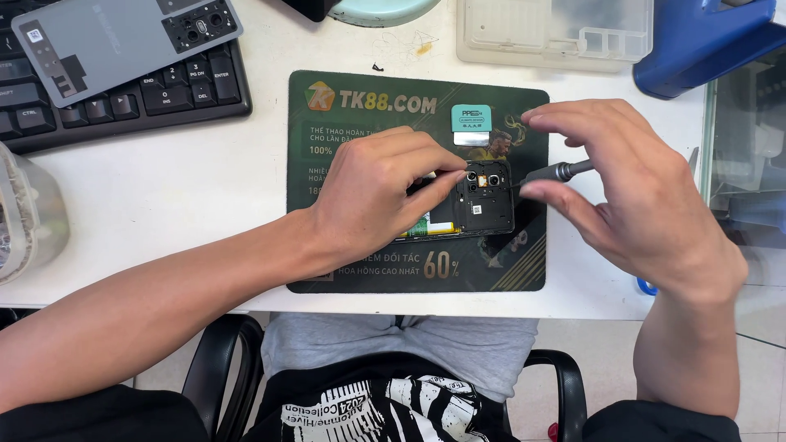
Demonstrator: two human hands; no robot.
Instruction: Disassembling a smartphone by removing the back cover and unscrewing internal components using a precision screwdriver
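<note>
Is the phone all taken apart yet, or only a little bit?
Only partly. The grey back cover is already off and lies on the keyboard. The left hand steadies the opened phone on the green mat, while the right hand puts a screwdriver to the black camera-end cover, which is not yet off.

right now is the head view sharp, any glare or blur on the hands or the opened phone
Head view: even, bright light, soft shadows under the left hand and right hand; the opened black phone and thin grey metal screwdriver look sharp; mild sheen on the dark green printed mat; reflections on the glass panel at right.
</note>
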